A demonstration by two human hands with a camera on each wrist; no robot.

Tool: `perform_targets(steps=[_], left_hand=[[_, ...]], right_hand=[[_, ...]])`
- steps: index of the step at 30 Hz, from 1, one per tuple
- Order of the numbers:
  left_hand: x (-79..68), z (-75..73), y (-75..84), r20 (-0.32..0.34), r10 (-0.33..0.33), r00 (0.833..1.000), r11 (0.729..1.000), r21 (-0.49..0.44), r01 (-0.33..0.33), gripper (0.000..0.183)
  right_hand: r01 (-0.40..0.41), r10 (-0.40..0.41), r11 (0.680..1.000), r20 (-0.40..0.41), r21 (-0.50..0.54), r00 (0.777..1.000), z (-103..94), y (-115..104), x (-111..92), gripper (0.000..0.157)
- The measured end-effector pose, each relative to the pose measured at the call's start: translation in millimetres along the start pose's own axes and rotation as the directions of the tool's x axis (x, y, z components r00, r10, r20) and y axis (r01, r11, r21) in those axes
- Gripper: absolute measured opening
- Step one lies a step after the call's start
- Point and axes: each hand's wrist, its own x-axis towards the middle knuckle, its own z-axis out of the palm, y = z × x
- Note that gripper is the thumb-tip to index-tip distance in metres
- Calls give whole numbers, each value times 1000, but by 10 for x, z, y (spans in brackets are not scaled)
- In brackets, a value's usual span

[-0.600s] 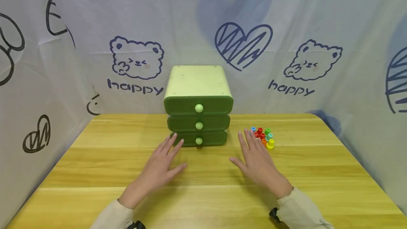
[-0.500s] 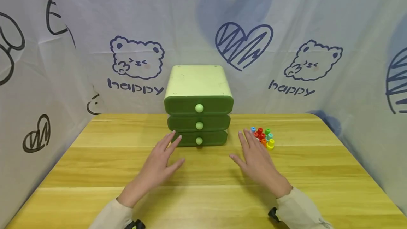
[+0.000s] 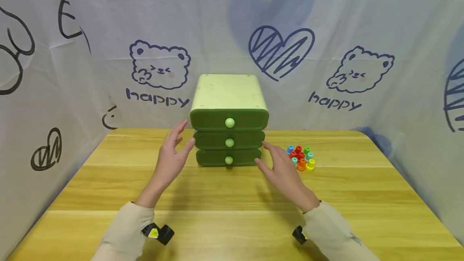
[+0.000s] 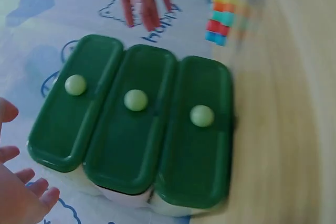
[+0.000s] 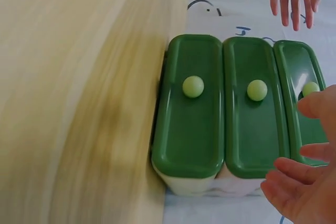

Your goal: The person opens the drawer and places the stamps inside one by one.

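A small cabinet (image 3: 229,92) with a cream body and three green drawers stands at the back of the table. Each drawer front carries a round pale green knob (image 3: 230,123), and all three drawers are pushed in. My left hand (image 3: 169,157) is raised at the cabinet's left side, its thumb near the middle drawer (image 5: 255,135). On the other side, my right hand (image 3: 286,172) hovers before the right edge of the lower drawers, fingers loosely bent. Both hands hold nothing. In the left wrist view, a gap separates the left hand (image 4: 23,195) from the drawer fronts.
Several small coloured pegs (image 3: 301,165) stand in a cluster on the table, right of the cabinet and just beyond my right hand. The wooden table (image 3: 224,220) ends at a white cloth backdrop (image 3: 217,19) with drawn bears and hearts.
Both hands have moved forward towards the cabinet's sides. The left hand has risen and turned its palm inward; the right has shifted left, showing more of the pegs.
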Motion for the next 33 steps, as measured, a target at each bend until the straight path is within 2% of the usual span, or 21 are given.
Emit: perform_targets(steps=[2, 5, 10, 17, 22, 25, 28, 33], left_hand=[[112, -28, 35, -13, -69, 998, 996, -55, 68, 52], [293, -56, 84, -20, -172, 985, 977, -131, 168, 52], [583, -45, 106, 9, -256, 967, 949, -188, 253, 55], [849, 12, 30, 125, -284, 951, 896, -320, 309, 61], [1015, 26, 3, 151, -325, 934, 856, -373, 358, 63], [1093, 30, -1, 167, -344, 924, 842, -380, 382, 64], [1135, 34, -6, 191, -347, 918, 843, -366, 394, 66], [1156, 41, -24, 222, -343, 913, 867, -299, 398, 68]], right_hand=[[-14, 14, 999, 2, 43, 1000, 13, -33, 52, 51], [-35, 33, 992, 19, 125, 999, 31, -77, 131, 48], [-104, 89, 965, 73, 239, 993, 42, -146, 275, 46], [-148, 117, 935, 112, 321, 987, 84, -303, 445, 42], [-165, 125, 919, 132, 358, 983, 121, -390, 546, 40], [-177, 126, 902, 152, 394, 980, 145, -402, 603, 41], [-198, 131, 872, 177, 447, 975, 166, -421, 652, 41], [-236, 154, 819, 195, 522, 969, 198, -463, 715, 39]])
